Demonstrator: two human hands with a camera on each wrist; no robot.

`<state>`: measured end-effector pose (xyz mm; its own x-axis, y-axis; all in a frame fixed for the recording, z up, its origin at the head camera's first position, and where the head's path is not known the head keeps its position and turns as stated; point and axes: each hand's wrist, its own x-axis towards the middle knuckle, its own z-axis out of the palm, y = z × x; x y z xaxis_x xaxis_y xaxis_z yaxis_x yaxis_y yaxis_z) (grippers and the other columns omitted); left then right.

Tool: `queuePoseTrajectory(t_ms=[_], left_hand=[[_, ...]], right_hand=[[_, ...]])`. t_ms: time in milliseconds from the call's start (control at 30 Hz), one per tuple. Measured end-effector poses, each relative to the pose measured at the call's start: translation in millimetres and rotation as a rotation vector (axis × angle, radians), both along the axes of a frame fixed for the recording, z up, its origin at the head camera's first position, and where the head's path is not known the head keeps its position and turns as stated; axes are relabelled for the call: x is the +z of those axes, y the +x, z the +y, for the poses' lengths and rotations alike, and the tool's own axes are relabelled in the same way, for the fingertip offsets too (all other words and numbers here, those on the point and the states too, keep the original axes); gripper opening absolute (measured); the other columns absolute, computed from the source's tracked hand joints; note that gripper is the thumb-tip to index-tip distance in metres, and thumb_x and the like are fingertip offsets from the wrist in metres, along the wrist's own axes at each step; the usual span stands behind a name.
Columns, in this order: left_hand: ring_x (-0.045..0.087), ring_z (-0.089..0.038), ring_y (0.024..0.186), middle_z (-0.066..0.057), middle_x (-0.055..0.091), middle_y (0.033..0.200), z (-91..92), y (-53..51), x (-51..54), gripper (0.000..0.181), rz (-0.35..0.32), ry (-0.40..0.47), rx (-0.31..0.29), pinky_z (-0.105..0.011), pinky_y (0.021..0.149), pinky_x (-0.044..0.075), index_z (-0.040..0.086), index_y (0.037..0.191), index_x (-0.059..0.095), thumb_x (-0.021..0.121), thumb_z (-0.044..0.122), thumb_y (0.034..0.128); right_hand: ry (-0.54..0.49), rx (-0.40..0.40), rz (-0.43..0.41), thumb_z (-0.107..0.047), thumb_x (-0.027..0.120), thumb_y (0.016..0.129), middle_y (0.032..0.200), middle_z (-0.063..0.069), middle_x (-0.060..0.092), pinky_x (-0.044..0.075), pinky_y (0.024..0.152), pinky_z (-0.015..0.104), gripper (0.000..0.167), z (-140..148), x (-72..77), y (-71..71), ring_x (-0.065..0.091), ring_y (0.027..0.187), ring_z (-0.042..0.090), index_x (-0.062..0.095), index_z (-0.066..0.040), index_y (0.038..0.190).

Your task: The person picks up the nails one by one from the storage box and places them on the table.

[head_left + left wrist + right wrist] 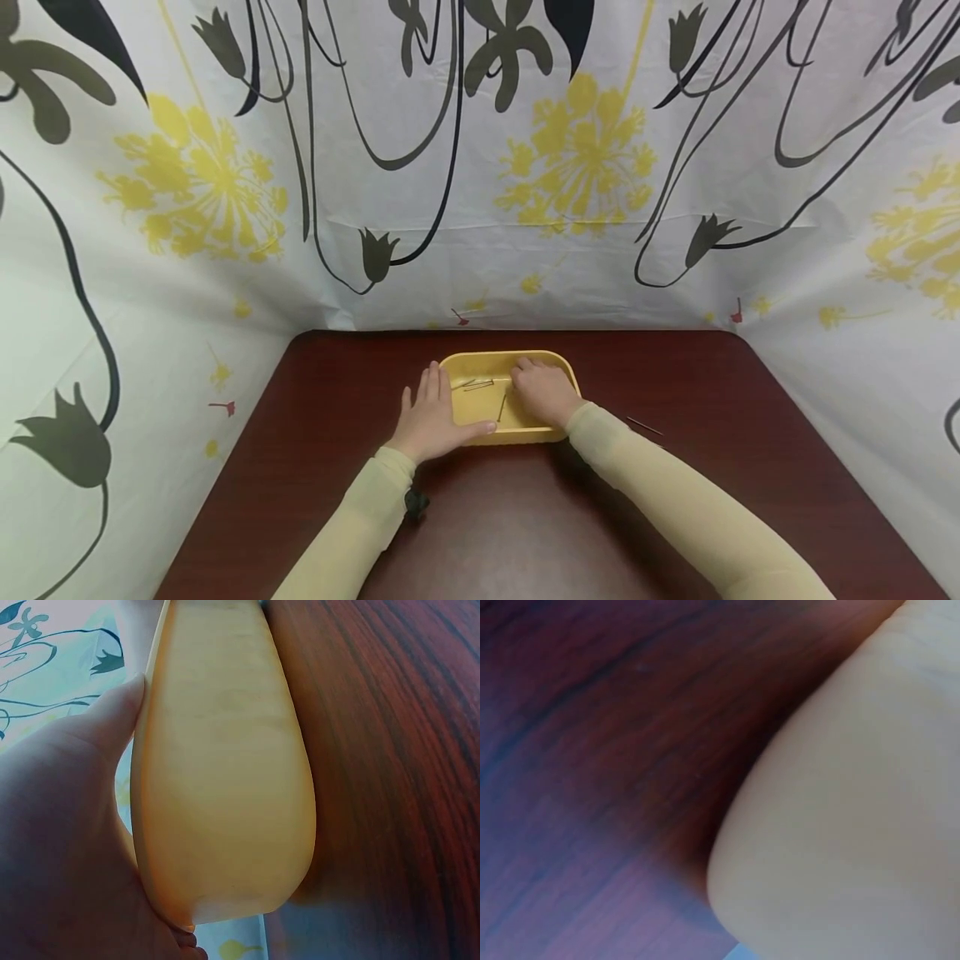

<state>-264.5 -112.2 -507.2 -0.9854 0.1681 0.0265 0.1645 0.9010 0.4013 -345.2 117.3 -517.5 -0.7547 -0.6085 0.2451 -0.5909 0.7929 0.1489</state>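
A shallow yellow tray with rounded corners sits on the table. Inside it lie several thin, nail-like metal pieces; another thin piece lies apart, closer to the near wall. My left hand rests on the tray's left end, fingers straight along the rim and thumb stretched over the near rim. In the left wrist view the thumb lies against the rim of the tray. My right hand reaches into the tray's right part with bent fingers. Its fingertips, and anything between them, are hidden.
Right of the tray, a thin metal piece lies on the dark red-brown table, with part of another beside the sleeve. A patterned white cloth hangs behind the table and at both sides. The right wrist view shows mostly a blurred pale surface.
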Motion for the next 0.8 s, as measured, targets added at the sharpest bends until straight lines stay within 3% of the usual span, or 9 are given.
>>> queuePoseTrajectory(t_ms=[233, 367, 500, 800], left_hand=[[0.006, -0.034, 0.153, -0.020, 0.001, 0.167, 0.2, -1.2, -2.1, 0.135, -0.001, 0.006, -0.002, -0.062, 0.117, 0.009, -0.002, 0.160, 0.011, 0.053, 0.092, 0.0717], [0.006, -0.034, 0.153, -0.019, 0.000, 0.167, -0.2, -1.2, -3.0, 0.135, -0.007, 0.001, 0.001, -0.061, 0.117, 0.010, -0.001, 0.160, 0.010, 0.052, 0.093, 0.0714], [0.004, -0.032, 0.153, -0.018, -0.001, 0.167, -0.7, -0.1, -1.4, 0.136, -0.017, 0.002, 0.004, -0.061, 0.118, 0.009, 0.001, 0.160, 0.008, 0.050, 0.094, 0.0707], [0.003, -0.031, 0.154, -0.017, 0.000, 0.167, 0.1, 1.0, 0.6, 0.136, -0.018, 0.010, 0.005, -0.060, 0.118, 0.008, 0.001, 0.161, 0.009, 0.049, 0.094, 0.0704]], right_hand=[[-0.014, 0.026, -0.008, -0.018, 0.070, 0.093, 0.100, 0.003, 0.058, 0.055, 0.066, 0.039, 0.008, 2, 4.5, 1.0, 0.060, 0.086, 0.023, 0.068, -0.011, 0.090], [-0.024, 0.044, -0.018, -0.014, 0.070, 0.092, 0.109, 0.003, 0.059, 0.055, 0.070, 0.039, 0.002, 3, 8.3, 3.8, 0.061, 0.094, 0.024, 0.071, -0.014, 0.091], [-0.034, 0.058, -0.031, -0.010, 0.072, 0.090, 0.117, 0.004, 0.059, 0.055, 0.075, 0.039, 0.007, 3, 13.3, 8.0, 0.061, 0.102, 0.025, 0.072, -0.017, 0.091], [-0.024, 0.091, 0.019, -0.014, 0.075, 0.091, 0.127, 0.009, 0.059, 0.055, 0.081, 0.045, 0.009, 10, 21.5, 14.7, 0.060, 0.112, 0.030, 0.073, -0.012, 0.099]])
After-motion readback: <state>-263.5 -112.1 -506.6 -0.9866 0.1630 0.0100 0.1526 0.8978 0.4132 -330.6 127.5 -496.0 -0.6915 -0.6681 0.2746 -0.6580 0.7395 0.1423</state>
